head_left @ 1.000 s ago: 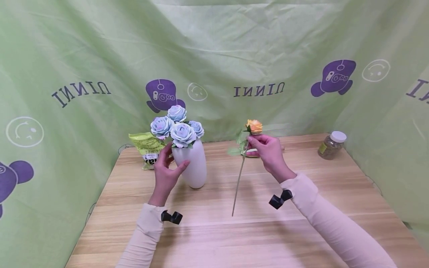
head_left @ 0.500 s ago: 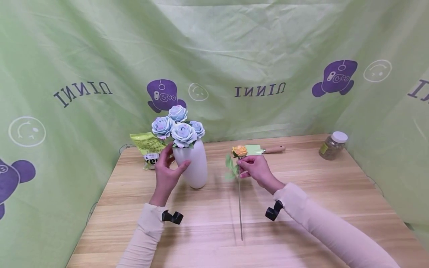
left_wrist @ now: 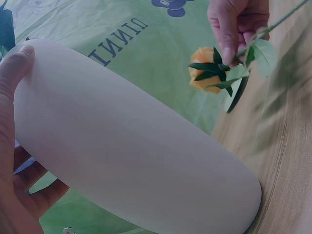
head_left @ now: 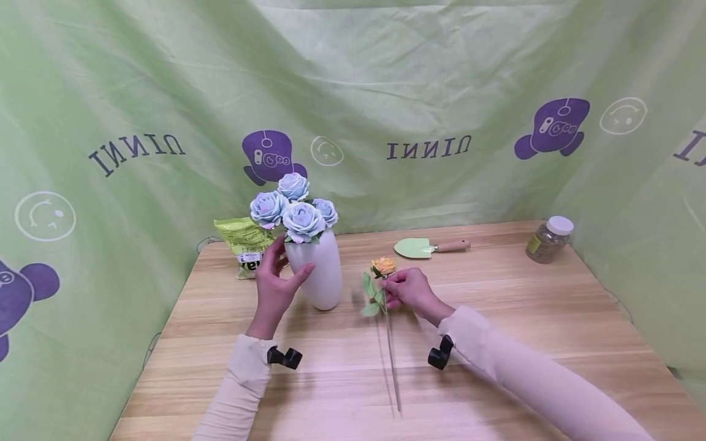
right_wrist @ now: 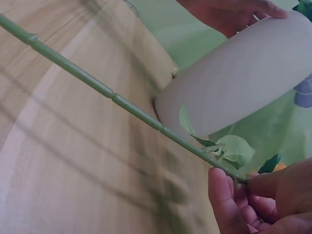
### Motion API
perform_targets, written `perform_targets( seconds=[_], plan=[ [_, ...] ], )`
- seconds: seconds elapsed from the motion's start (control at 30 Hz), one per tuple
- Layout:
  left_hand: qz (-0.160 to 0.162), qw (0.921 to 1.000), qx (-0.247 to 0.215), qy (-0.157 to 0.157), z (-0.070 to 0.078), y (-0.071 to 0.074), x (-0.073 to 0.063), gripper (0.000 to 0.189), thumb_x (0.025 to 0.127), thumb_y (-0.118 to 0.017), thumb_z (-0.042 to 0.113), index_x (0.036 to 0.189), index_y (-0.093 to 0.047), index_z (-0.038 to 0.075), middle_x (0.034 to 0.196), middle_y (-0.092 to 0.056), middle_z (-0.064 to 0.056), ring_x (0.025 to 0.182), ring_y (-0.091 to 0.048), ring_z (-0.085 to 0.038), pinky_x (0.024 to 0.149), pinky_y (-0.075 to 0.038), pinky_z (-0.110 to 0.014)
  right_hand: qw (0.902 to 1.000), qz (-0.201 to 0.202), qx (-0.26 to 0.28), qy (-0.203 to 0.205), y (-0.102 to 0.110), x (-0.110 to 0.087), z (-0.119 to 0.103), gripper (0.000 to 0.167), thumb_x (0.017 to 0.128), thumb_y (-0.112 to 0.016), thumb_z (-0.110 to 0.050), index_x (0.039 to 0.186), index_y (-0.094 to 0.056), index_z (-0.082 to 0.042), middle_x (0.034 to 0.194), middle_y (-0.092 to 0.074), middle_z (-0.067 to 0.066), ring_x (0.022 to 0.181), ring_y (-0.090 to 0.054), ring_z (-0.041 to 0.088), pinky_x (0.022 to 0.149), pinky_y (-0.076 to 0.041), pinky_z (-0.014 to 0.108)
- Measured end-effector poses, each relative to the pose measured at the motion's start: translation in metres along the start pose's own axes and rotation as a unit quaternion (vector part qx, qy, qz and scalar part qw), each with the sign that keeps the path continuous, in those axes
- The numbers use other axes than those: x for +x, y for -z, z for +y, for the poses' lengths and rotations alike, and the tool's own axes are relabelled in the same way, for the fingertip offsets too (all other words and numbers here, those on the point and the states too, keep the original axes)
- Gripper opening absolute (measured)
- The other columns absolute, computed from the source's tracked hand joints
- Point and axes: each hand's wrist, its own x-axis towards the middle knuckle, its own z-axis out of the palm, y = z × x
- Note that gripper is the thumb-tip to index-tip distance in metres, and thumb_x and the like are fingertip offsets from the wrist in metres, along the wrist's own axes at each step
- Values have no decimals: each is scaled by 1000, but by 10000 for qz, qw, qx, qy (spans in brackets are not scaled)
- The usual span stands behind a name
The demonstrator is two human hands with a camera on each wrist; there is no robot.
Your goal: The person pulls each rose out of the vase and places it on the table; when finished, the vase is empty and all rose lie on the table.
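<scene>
A white vase (head_left: pixel 322 275) holds several pale blue roses (head_left: pixel 302 222), whose blooms spread over its mouth. My left hand (head_left: pixel 276 288) grips the vase near the top, thumb across the front and fingers round the far side. In the left wrist view the vase (left_wrist: pixel 136 141) fills most of the picture. To its right, my right hand (head_left: pixel 410 291) pinches the green stem of an orange rose (head_left: pixel 383 266) just under the bloom. The long stem (right_wrist: pixel 136 112) slants down toward the front, with leaves (right_wrist: pixel 236 151) close to the fingers.
A green-bladed trowel (head_left: pixel 416 247) with a wooden handle lies at the back of the wooden table (head_left: pixel 496 306). A white-lidded jar (head_left: pixel 548 240) stands at the back right. Behind the vase is a green packet (head_left: pixel 242 239). Green printed cloth (head_left: pixel 413 79) surrounds the table.
My right hand has brought the orange rose down, left and nearer the front, uncovering the trowel. My left hand has stayed on the vase.
</scene>
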Motion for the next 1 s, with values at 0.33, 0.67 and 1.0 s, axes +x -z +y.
perform_targets(
  seconds=[0.33, 0.67, 1.0],
  plan=[
    [-2, 10000, 34, -4, -1, 0, 0, 78, 73, -84, -1, 143, -48, -2, 133, -58, -22, 116, -59, -14, 98, -54, -16, 9991, -229, -62, -339, -11, 1, 13, 15, 94, -65, -2, 101, -70, 11, 68, -69, 10, 52, -64, 11, 57, -64, 32],
    [-10, 10000, -35, -24, -2, 0, -1, 77, 74, -83, -2, 142, -48, -3, 136, -58, -21, 118, -59, -13, 99, -54, -17, 9984, -271, -75, -483, -18, 0, 18, 14, 93, -67, -3, 97, -70, 10, 69, -69, 11, 51, -63, 11, 56, -64, 30],
    [-34, 10000, -40, -21, -2, 0, -1, 77, 73, -83, -2, 142, -48, -2, 137, -57, -19, 117, -59, -11, 99, -56, -22, 9982, -241, -147, -525, -20, 2, 19, 11, 91, -68, -2, 94, -73, 8, 68, -70, 10, 50, -64, 11, 55, -63, 29]
  ],
)
